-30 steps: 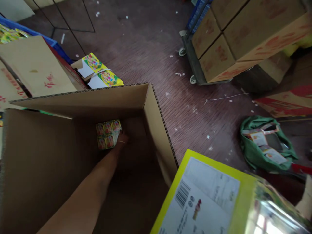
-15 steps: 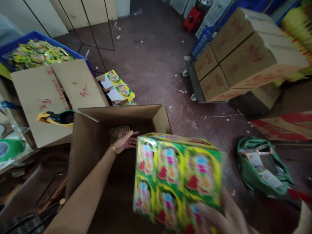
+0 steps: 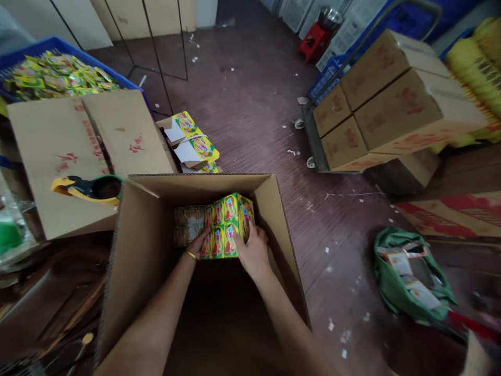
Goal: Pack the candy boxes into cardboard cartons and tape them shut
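Note:
A shrink-wrapped bundle of small yellow-green boxes point(image 3: 223, 222) with fruit pictures is inside the open cardboard carton point(image 3: 203, 183), tilted near its far wall. My right hand point(image 3: 253, 250) grips the bundle's right end, thumb on the near face. At the bundle's left end is my left hand point(image 3: 199, 244), a gold bangle at the wrist, its fingers against the boxes and partly hidden. Beside it on the left, deeper in the carton, lies another bundle of the same boxes point(image 3: 183, 224).
A closed carton point(image 3: 50, 136) with a tape dispenser point(image 3: 88, 188) stands at left, before a blue crate point(image 3: 129, 83) of small packets. Printed flat boxes point(image 3: 195, 141) lie beyond. At right are a loaded trolley point(image 3: 309, 141) and a green bag point(image 3: 383, 277). Paper scraps dot the floor.
My right hand has carried the bundle from above the carton's right side leftward and down into it. My left hand now touches the bundle's left end.

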{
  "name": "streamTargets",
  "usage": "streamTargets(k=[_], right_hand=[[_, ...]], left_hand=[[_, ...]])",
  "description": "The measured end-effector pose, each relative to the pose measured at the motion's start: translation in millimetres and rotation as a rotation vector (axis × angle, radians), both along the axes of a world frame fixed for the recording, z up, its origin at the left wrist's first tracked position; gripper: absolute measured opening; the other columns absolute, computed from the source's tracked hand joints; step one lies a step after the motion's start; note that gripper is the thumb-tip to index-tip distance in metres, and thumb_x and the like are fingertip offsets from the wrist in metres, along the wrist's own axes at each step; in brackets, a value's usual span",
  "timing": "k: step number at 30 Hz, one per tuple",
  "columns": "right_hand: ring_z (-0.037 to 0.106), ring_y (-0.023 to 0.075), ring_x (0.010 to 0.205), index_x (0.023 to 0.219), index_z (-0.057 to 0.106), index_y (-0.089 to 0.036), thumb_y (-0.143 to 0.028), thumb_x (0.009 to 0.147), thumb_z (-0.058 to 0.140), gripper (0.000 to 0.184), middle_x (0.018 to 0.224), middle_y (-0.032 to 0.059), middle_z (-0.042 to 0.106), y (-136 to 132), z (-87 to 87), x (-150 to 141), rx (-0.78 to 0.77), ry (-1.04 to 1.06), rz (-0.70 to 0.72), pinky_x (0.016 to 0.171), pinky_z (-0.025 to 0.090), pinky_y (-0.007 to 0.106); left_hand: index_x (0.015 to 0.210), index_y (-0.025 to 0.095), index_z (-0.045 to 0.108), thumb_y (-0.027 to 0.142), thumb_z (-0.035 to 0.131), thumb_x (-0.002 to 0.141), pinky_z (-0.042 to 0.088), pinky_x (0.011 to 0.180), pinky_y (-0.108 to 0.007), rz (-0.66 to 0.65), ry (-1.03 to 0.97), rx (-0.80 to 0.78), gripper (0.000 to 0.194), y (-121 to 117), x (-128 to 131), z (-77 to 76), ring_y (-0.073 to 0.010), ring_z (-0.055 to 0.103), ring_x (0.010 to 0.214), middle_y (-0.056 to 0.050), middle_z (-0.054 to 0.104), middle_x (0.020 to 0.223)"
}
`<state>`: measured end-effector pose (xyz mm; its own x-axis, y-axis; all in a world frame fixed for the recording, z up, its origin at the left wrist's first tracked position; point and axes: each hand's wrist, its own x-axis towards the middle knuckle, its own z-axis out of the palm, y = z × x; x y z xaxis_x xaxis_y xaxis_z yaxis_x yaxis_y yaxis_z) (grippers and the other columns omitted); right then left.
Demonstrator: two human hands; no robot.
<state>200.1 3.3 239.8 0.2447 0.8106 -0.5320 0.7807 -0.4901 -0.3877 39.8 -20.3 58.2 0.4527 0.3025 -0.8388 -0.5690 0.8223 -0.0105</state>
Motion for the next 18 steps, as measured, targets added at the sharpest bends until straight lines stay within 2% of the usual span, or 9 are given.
streamTargets(k=[3, 5, 6, 7, 9, 11, 14, 16, 18], right_hand=[[0.033, 0.0340, 0.134, 0.137, 0.043, -0.010, -0.032, 0.087, 0.049, 0.055, 0.139, 0.0183, 0.043, -13, 17.1, 8, 0.327, -0.174, 0.242, 0.108, 0.031, 0.053], [0.025, 0.0355, 0.139, 0.141, 0.037, -0.013, -0.033, 0.088, 0.048, 0.058, 0.146, 0.0165, 0.036, -19, 30.9, 23, 0.493, -0.331, 0.282, 0.109, 0.027, 0.058], [0.026, 0.0363, 0.138, 0.144, 0.032, -0.013, -0.034, 0.088, 0.048, 0.061, 0.146, 0.0172, 0.035, -21, 35.6, 33, 0.510, -0.386, 0.275, 0.107, 0.031, 0.058], [0.033, 0.0366, 0.134, 0.146, 0.027, -0.013, -0.034, 0.089, 0.048, 0.064, 0.144, 0.0185, 0.038, -22, 38.4, 44, 0.480, -0.417, 0.256, 0.102, 0.038, 0.057], [0.053, 0.0332, 0.116, 0.149, 0.020, -0.017, -0.032, 0.091, 0.042, 0.063, 0.137, 0.0190, 0.046, -20, 38.5, 64, 0.339, -0.410, 0.212, 0.082, 0.052, 0.047], [0.064, 0.0257, 0.091, 0.150, 0.016, -0.023, -0.025, 0.093, 0.035, 0.060, 0.129, 0.0157, 0.053, -17, 35.3, 77, 0.212, -0.374, 0.191, 0.063, 0.053, 0.036], [0.063, 0.0198, 0.070, 0.150, 0.014, -0.027, -0.019, 0.092, 0.031, 0.061, 0.119, 0.0122, 0.058, -14, 32.7, 80, 0.164, -0.383, 0.189, 0.053, 0.049, 0.030], [0.062, 0.0194, 0.067, 0.150, 0.014, -0.027, -0.019, 0.092, 0.031, 0.061, 0.114, 0.0117, 0.059, -15, 33.6, 75, 0.171, -0.403, 0.197, 0.050, 0.048, 0.029], [0.063, 0.0200, 0.069, 0.150, 0.014, -0.025, -0.022, 0.092, 0.034, 0.062, 0.113, 0.0121, 0.059, -16, 35.0, 70, 0.194, -0.405, 0.201, 0.051, 0.049, 0.029]], left_hand=[[0.136, 0.017, 0.046, 0.034, 0.076, 0.073, 0.055, 0.087, -0.043, 0.080, 0.123, 0.133, 0.072, 9, 7, -32.3, -0.0274, 0.069, 0.094, -0.012, 0.069, 0.109], [0.138, 0.023, 0.043, 0.030, 0.080, 0.069, 0.055, 0.088, -0.045, 0.103, 0.184, 0.226, 0.079, 13, 9, -52.8, -0.0270, 0.068, 0.096, -0.010, 0.067, 0.115], [0.138, 0.024, 0.043, 0.029, 0.081, 0.067, 0.054, 0.088, -0.045, 0.101, 0.214, 0.253, 0.080, 14, 10, -62.0, -0.0269, 0.067, 0.097, -0.010, 0.066, 0.118], [0.138, 0.025, 0.044, 0.029, 0.082, 0.066, 0.054, 0.088, -0.045, 0.090, 0.246, 0.271, 0.081, 15, 11, -70.3, -0.0266, 0.067, 0.098, -0.010, 0.065, 0.120], [0.137, 0.027, 0.045, 0.029, 0.082, 0.065, 0.054, 0.089, -0.043, 0.057, 0.325, 0.285, 0.080, 14, 13, -82.9, -0.0253, 0.066, 0.100, -0.009, 0.063, 0.123], [0.137, 0.026, 0.046, 0.030, 0.080, 0.067, 0.053, 0.090, -0.040, 0.027, 0.409, 0.300, 0.078, 11, 15, -90.4, -0.0237, 0.065, 0.103, -0.008, 0.062, 0.124], [0.135, 0.022, 0.050, 0.034, 0.072, 0.075, 0.052, 0.092, -0.037, -0.085, 0.665, 0.373, 0.065, 7, 18, -95.5, -0.0219, 0.064, 0.104, -0.008, 0.065, 0.120], [0.132, 0.018, 0.053, 0.034, 0.067, 0.079, 0.051, 0.093, -0.037, -0.207, 0.899, 0.441, 0.057, 9, 18, -98.3, -0.0220, 0.063, 0.103, -0.009, 0.067, 0.115], [0.130, 0.017, 0.056, 0.031, 0.065, 0.080, 0.050, 0.094, -0.038, -0.291, 1.032, 0.483, 0.053, 14, 18, -101.4, -0.0225, 0.062, 0.103, -0.009, 0.068, 0.111]])
